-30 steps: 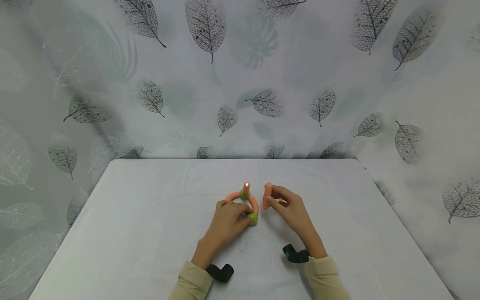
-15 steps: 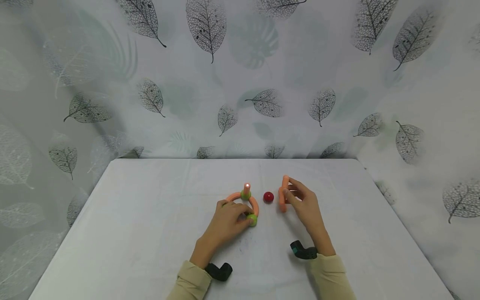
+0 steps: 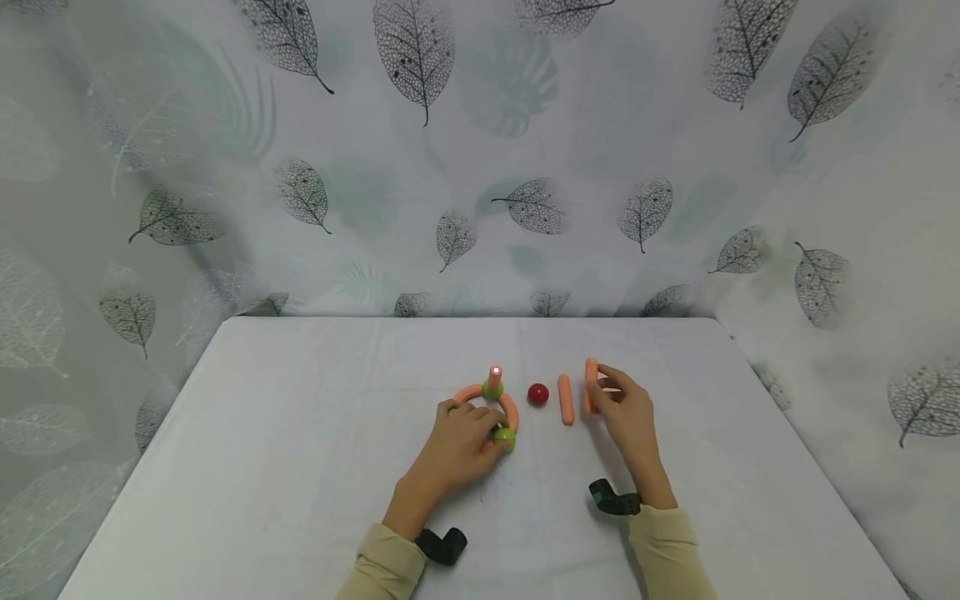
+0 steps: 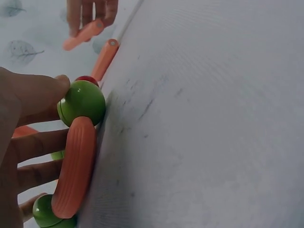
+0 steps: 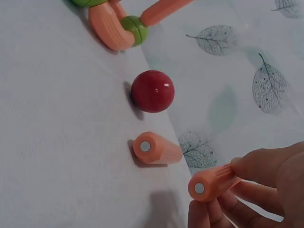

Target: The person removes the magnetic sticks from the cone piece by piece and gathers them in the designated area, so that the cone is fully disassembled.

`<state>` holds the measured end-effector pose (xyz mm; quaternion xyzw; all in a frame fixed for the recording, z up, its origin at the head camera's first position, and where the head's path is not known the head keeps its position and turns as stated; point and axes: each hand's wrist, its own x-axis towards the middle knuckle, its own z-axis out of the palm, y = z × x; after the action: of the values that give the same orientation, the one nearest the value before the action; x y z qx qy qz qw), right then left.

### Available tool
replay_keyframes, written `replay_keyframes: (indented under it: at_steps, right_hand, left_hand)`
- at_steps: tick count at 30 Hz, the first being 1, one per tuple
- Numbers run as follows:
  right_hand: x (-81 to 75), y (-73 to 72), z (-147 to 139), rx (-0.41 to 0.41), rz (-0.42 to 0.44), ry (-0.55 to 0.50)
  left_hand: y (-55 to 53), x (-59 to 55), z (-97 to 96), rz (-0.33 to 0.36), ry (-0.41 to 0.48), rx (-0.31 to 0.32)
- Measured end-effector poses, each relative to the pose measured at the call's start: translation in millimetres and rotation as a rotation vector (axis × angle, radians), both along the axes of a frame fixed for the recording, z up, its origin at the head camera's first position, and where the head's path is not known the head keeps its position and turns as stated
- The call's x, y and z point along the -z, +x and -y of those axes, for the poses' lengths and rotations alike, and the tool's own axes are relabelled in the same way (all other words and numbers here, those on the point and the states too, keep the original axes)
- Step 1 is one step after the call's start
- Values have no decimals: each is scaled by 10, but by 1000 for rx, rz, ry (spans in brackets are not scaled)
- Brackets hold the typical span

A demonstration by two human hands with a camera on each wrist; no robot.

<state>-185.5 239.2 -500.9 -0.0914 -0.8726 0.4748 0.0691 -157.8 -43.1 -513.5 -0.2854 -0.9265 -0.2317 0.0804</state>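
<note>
My left hand [image 3: 459,440] holds a ring of curved orange magnetic rods [image 4: 76,166] joined by green balls. Its thumb lies against the near green ball [image 4: 81,103], while the other fingers reach behind a curved rod. From the ring's far green ball [image 3: 492,390] a straight orange rod [image 3: 495,376] sticks up. Between thumb and fingers, my right hand [image 3: 626,412] pinches another straight orange rod [image 5: 213,182] with a metal disc in its end. A second straight rod [image 3: 566,400] lies on the table to its left, with a glossy red ball [image 3: 537,394] farther left.
The white-covered table [image 3: 300,467] has its back edge just beyond these pieces. Behind it hangs a leaf-patterned cloth [image 3: 585,275]. Black wrist cameras [image 3: 442,546] sit below both hands.
My right hand has moved right, away from the ring, with a rod in its fingers. The red ball and a rod lying on the table have come into view. My left hand stays on the ring.
</note>
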Motion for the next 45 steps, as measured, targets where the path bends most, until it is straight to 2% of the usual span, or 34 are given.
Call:
replay_keyframes:
  at_steps: [5,10,18,20,23,29,34,41,45]
  right_hand:
    - [51,-8,-26,29,49,100]
    - [60,-13,-20,45,49,146]
    - [59,17,5,70,7,227]
    - [70,18,8,67,-8,255]
    - [79,22,15,58,-24,284]
    - [92,16,27,55,-21,293]
    - [96,9,30,50,-10,298]
    - [18,35,23,23,24,260]
    - [-16,30,29,12,-15,270]
  left_hand:
    - [9,24,-6,-32,-23,-11]
    - [-8,54,1,-57,19,-38]
    - [-67,94,49,-104,111,-169]
    - [-82,102,64,-95,123,-202]
    - [-91,105,89,-45,136,-239]
    - [-98,128,149,38,140,-257]
    - [-100,133,187,35,156,-253]
    - [-103,111,223,52,158,-260]
    - [-101,89,232,66,153,-270]
